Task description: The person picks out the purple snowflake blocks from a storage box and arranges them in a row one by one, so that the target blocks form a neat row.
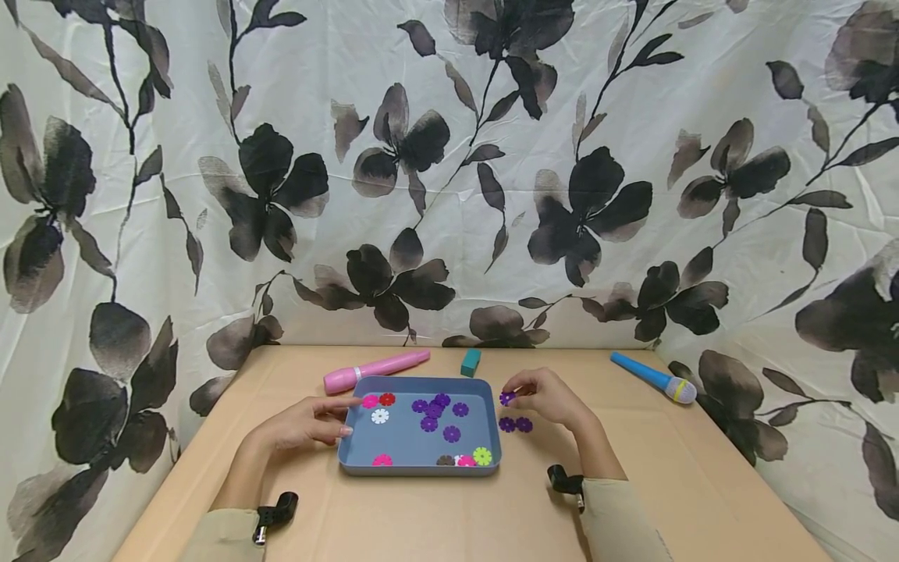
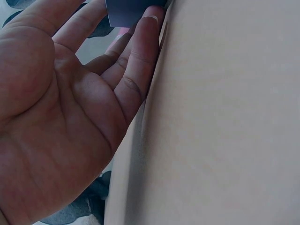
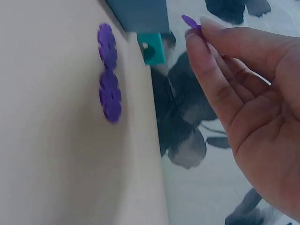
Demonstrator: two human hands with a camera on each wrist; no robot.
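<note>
Beneath the tray lies tan tabletop; behind, floral cloth.

The tray looks like smooth, matt plastic. Counting from it, at eleven o'clock lies a pink wand of slightly glossy plastic. At three o'clock, the purple pieces seem of smooth plastic also. The table top appears matt, like paper. At twelve o'clock, the curtain is creased cloth; the sleeves, at eight and four, are matt cloth.
</note>
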